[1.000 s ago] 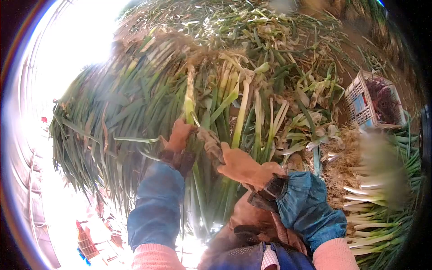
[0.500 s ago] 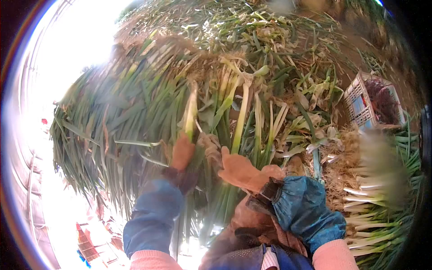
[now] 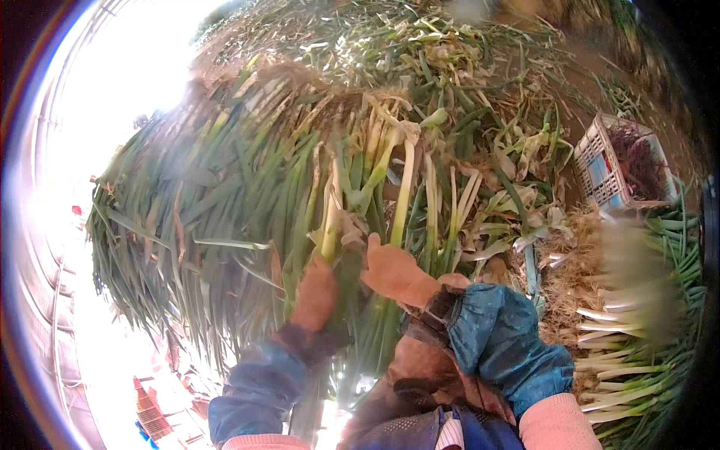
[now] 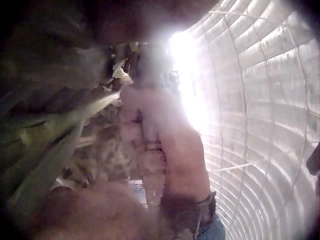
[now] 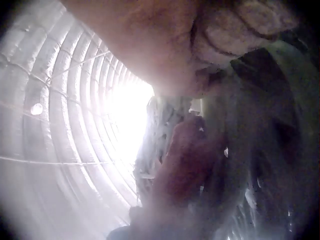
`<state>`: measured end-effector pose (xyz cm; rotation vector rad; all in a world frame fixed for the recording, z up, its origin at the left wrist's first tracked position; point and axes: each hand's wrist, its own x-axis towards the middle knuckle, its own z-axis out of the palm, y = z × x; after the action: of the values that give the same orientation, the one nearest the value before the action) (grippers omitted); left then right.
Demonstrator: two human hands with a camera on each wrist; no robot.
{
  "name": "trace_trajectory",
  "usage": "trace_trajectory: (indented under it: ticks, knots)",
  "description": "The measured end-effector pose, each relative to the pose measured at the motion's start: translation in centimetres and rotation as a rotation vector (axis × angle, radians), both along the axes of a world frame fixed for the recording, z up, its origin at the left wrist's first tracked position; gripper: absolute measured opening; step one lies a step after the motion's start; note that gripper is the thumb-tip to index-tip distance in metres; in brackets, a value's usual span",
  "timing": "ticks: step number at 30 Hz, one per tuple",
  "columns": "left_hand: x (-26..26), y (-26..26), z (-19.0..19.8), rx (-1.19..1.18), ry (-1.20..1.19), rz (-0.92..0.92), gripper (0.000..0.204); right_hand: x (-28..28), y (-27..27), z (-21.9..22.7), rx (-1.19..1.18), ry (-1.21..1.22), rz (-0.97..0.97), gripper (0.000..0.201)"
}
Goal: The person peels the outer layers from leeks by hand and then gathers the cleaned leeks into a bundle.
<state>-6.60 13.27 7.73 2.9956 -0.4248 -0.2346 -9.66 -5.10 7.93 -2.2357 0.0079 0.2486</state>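
A leek [image 3: 330, 217] stands root end up over the pile, its pale green shaft in front of me. My gloved left hand [image 3: 315, 296] grips it low on the shaft, just left of my right hand. My gloved right hand [image 3: 397, 274] holds a grey, wrapped-looking tool [image 3: 352, 227] with a thin tip against or beside the leek; its exact kind I cannot tell. In the left wrist view the right hand [image 4: 180, 155] has its fingers curled. In the right wrist view the left hand [image 5: 182, 160] appears dim, beside dark green leaves [image 5: 270, 125].
A big heap of leeks [image 3: 210, 195] fills the left. Stripped leaves [image 3: 420, 56] lie scattered behind it. At the right stand a white plastic crate [image 3: 600, 165] and a row of pale-stemmed leeks [image 3: 619, 371], roots towards me. The ribbed greenhouse wall [image 4: 255, 95] is bright.
My left hand has moved down and slightly right, lowering the leek with it. The leek's upper shaft looks paler now. My right hand stays nearly in place.
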Motion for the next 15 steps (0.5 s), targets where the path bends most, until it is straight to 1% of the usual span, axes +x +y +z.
trace_trajectory:
  ticks: [2, 5, 8, 10, 13, 15]
  knots:
    - [-0.6, -0.6, 0.2, 0.032, -0.012, 0.012, 0.034, -0.2, 0.1, -0.4, -0.001, 0.005, -0.001, 0.043]
    - [-0.9, -1.6, 1.5, 0.070, 0.102, 0.094, 0.053, 0.5, -0.1, -1.4, -0.002, 0.005, -0.032, 0.041]
    - [-1.2, -1.5, 1.2, 0.103, 0.008, 0.014, 0.036, 0.7, -0.1, -1.6, 0.018, 0.001, -0.045, 0.039]
    - [-1.2, -1.6, 1.4, 0.123, -0.010, -0.004, 0.034, 1.2, -0.2, -1.8, 0.054, 0.005, -0.060, 0.038]
    - [-1.2, -1.7, 1.3, 0.132, -0.071, -0.031, 0.030, 1.3, 0.0, -1.9, -0.028, -0.045, -0.077, 0.038]
    - [-1.4, -2.0, 1.3, 0.139, -0.098, -0.040, 0.027, 1.2, -0.2, -2.0, -0.037, -0.128, -0.089, 0.040]
